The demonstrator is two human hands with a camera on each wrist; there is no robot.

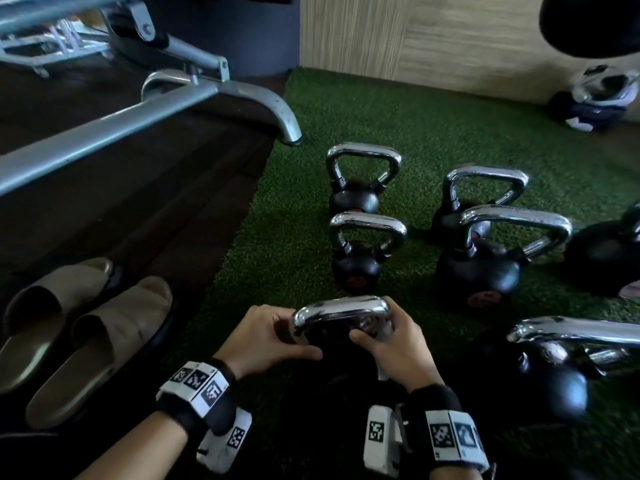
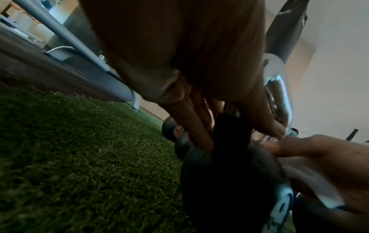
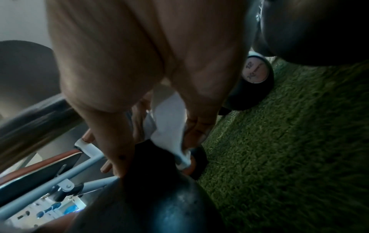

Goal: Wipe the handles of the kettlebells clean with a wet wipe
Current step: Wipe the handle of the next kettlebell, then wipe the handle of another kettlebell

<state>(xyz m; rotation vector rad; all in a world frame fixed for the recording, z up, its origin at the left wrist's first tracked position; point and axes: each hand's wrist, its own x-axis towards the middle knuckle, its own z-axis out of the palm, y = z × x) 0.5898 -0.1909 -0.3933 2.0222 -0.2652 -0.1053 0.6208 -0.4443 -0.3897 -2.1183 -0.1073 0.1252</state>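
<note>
The nearest kettlebell, black with a chrome handle (image 1: 341, 308), stands on green turf right in front of me. My left hand (image 1: 277, 336) grips the handle's left side, its fingers (image 2: 199, 126) running down beside the black stem. My right hand (image 1: 389, 341) holds a white wet wipe (image 1: 381, 370) against the handle's right side, fingers curled round both. In the right wrist view the wipe (image 3: 169, 124) is bunched in the palm above the black body (image 3: 159, 197). The chrome handle (image 2: 277, 94) and the wipe (image 2: 315, 181) also show in the left wrist view.
Several more chrome-handled kettlebells stand on the turf (image 1: 287, 237): two ahead (image 1: 360, 181) (image 1: 363, 251), two at right (image 1: 491, 254) (image 1: 481, 192), one close right (image 1: 554, 358). Beige slippers (image 1: 86, 334) lie at left. A grey bench frame (image 1: 138, 109) crosses the upper left.
</note>
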